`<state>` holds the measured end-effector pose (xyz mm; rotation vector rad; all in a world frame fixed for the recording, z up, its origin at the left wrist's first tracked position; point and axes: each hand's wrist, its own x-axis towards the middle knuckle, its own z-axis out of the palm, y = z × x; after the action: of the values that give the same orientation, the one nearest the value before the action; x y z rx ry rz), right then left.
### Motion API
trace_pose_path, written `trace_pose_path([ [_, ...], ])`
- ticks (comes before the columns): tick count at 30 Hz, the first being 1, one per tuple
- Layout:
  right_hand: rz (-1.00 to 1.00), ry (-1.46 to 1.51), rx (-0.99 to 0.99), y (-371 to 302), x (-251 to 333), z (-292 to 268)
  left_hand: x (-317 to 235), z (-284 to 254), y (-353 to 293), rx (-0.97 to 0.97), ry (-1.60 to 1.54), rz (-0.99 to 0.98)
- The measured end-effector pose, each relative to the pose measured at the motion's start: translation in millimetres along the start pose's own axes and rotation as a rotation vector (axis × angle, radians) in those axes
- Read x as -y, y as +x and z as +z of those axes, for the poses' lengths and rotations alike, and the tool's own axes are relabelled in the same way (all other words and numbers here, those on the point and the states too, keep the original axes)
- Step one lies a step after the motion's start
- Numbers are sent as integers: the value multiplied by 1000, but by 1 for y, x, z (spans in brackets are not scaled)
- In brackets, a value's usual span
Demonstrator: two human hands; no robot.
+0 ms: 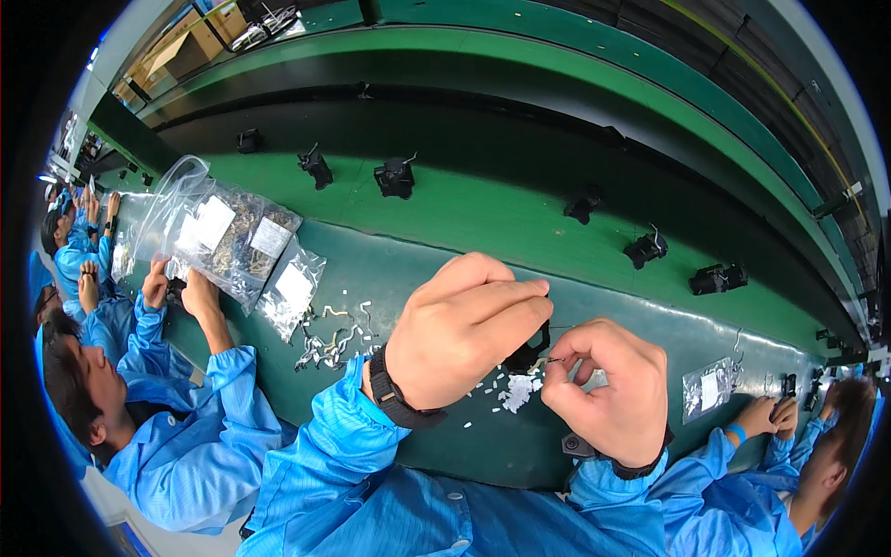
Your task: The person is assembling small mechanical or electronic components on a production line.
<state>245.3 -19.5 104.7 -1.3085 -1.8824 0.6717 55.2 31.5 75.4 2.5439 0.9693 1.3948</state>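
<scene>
My left hand (464,339) is closed over a small black part (527,356), most of which its fingers hide. Close beside it, my right hand (608,390) pinches a thin dark wire (556,360) between thumb and forefinger. The wire's far end runs toward the black part; whether it joins it I cannot tell. Below the two hands, a little pile of tiny white pieces (520,394) lies on the dark green tabletop (436,455), with a few scattered around it.
Left of my hands lie loose short wires (334,339) and clear bags of small parts (237,237). Black parts with wires (394,176) stand along the green belt (483,200) beyond. Co-workers in blue sit at the left (186,455) and right (742,483); a small bag (707,390) lies rightward.
</scene>
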Motion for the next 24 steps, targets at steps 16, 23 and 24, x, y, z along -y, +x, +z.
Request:
trace_pose_path([
  [16,-13,-174,-4,-3,-1,5,5,3,-5,62,-12,-52],
  [23,19,-152,-50,-3,2,6,6,5,-8,87,-17,-42],
  [24,13,-168,-38,-2,0,8,6,6,-8,85,-19,-45],
])
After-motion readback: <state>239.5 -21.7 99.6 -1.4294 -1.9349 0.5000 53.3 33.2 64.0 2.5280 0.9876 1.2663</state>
